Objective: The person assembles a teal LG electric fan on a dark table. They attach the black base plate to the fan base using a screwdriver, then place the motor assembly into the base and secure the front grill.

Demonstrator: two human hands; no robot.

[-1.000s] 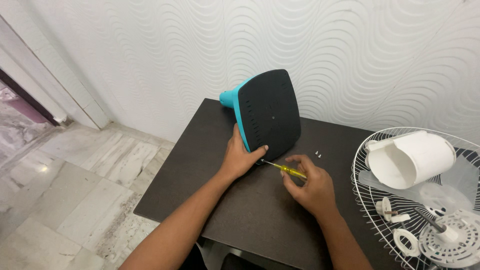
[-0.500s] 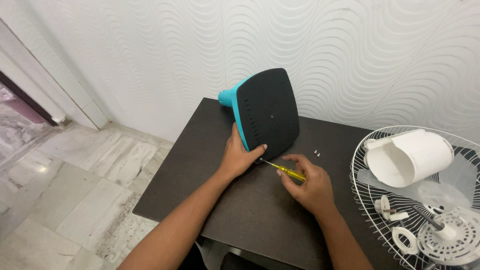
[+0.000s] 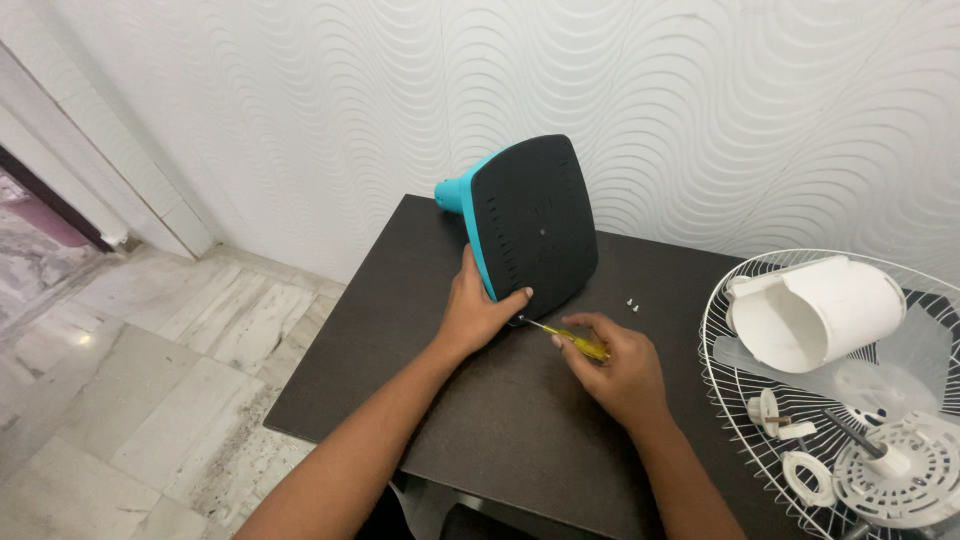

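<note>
The person's left hand (image 3: 478, 312) is gripping the lower edge of a fan base (image 3: 528, 222), a teal body with a black underside plate, which is standing on its side near the back of the dark table (image 3: 480, 420). The thumb is pressing on the black plate, while the other fingers are hidden behind the teal edge. The right hand (image 3: 620, 370) is pinching a yellow-handled screwdriver (image 3: 565, 336), fingers curling over most of the handle. Its thin shaft is pointing at the plate's bottom corner; the tip is too small to make out. Two tiny white screws (image 3: 633, 302) are lying on the table just beside the base. At right, a white wire fan guard (image 3: 740, 400) is holding a white motor cover (image 3: 815, 312), and the frame edge is cutting it off.
</note>
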